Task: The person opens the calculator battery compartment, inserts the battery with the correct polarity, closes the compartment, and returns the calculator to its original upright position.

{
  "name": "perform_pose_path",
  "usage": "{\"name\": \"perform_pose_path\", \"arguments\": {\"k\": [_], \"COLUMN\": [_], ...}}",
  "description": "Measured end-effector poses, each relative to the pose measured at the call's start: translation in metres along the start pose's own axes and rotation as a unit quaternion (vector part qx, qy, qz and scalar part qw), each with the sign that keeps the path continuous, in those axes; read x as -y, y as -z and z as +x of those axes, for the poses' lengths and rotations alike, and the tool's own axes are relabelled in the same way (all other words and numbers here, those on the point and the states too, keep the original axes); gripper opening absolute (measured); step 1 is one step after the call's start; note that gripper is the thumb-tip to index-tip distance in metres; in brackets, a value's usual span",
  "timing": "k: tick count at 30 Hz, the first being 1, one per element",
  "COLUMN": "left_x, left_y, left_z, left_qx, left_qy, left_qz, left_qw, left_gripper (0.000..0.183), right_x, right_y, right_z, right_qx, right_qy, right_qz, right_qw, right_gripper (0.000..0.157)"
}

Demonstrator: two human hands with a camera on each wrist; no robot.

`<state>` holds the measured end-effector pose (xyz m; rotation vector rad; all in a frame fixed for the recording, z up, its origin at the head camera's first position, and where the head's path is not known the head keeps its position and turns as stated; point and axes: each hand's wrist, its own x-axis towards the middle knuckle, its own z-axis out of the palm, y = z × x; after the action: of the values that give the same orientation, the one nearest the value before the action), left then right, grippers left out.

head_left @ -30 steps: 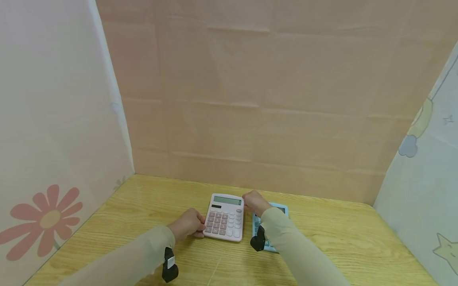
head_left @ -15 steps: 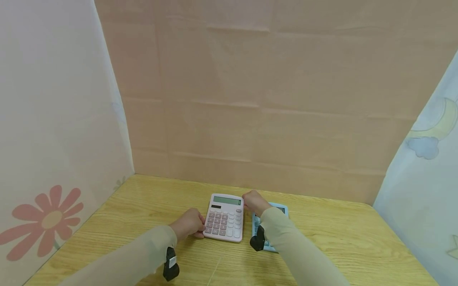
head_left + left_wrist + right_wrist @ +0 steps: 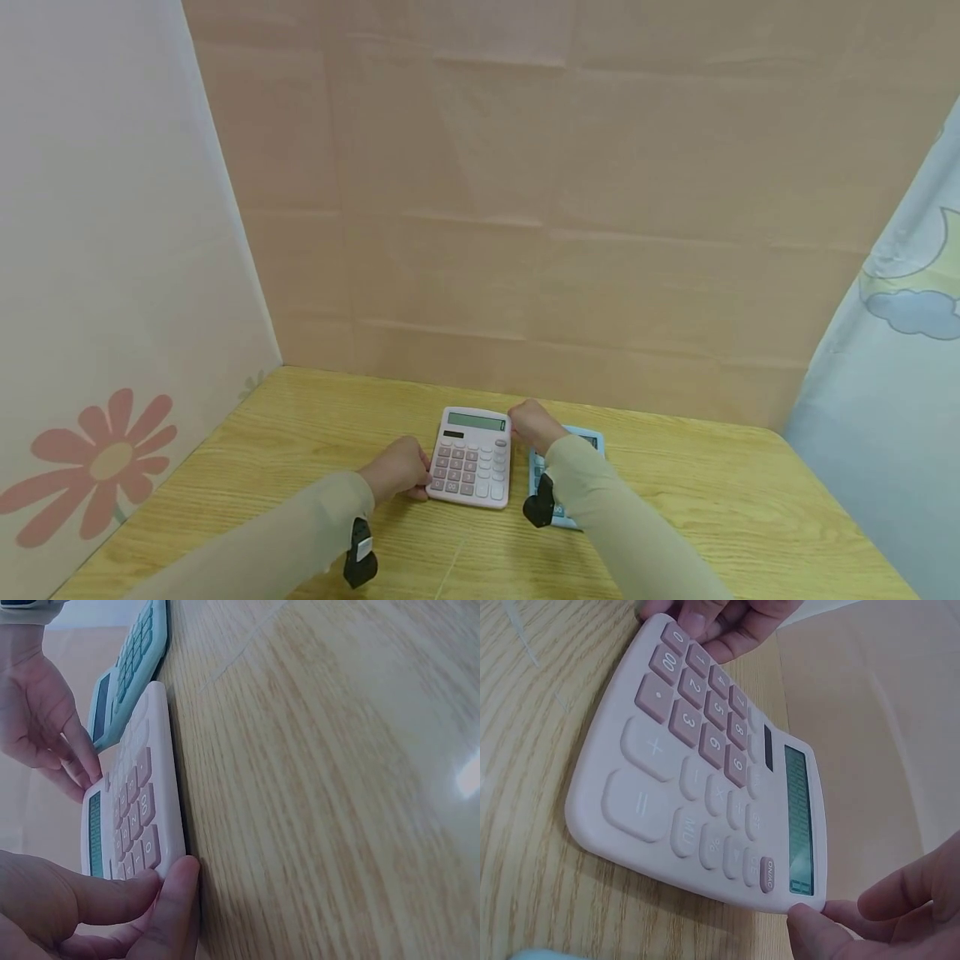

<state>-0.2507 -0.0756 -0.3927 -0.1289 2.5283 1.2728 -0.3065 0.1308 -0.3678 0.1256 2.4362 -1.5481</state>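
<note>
A pink calculator [image 3: 471, 457] with a green display lies keys up at the middle of the table. My left hand [image 3: 396, 470] pinches its lower left corner, the thumb over the corner beside the 0 key in the left wrist view. At the upper right corner, by the display, my right hand [image 3: 534, 425] grips the casing with thumb and fingers [image 3: 817, 930]. Partly hidden under the right forearm is a blue calculator [image 3: 587, 435], just right of the pink one; its keys [image 3: 135, 649] show better in the left wrist view.
The wooden table [image 3: 675, 467] ends at a beige backdrop [image 3: 555, 208] behind the calculators. A flower-printed sheet [image 3: 135, 250] hangs on the left, and a pale printed sheet [image 3: 892, 417] on the right. Black wrist devices [image 3: 360, 554] hang below the sleeves.
Both hands and both calculators stay almost where they were; the left wrist shifts very slightly right. The printed side sheets sway, the moon and cloud on the right one shifting rightward.
</note>
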Motion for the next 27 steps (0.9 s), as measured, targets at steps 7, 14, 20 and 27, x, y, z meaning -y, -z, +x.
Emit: {"name": "perform_pose_path", "arguments": {"k": [7, 14, 20, 27], "left_x": [0.001, 0.001, -0.001, -0.004], "left_y": [-0.001, -0.001, 0.002, 0.021], "left_z": [0.001, 0.003, 0.006, 0.012], "left_qx": [0.000, -0.001, 0.000, -0.034], "left_qy": [-0.007, -0.006, -0.023, -0.085], "left_qz": [-0.001, 0.016, 0.088, 0.167], "left_qw": [1.0000, 0.9998, 0.9959, 0.9817], "left_gripper": [0.010, 0.007, 0.010, 0.008], "right_x": [0.004, 0.005, 0.005, 0.024], "right_y": [0.002, 0.002, 0.012, 0.032], "right_z": [-0.004, -0.005, -0.006, -0.025], "right_qx": [0.007, 0.003, 0.037, 0.092], "right_qy": [0.002, 0.004, -0.005, 0.057], "right_qz": [-0.014, -0.011, 0.049, 0.007], "right_qw": [1.000, 1.000, 0.998, 0.994], "right_gripper": [0.034, 0.034, 0.024, 0.047]}}
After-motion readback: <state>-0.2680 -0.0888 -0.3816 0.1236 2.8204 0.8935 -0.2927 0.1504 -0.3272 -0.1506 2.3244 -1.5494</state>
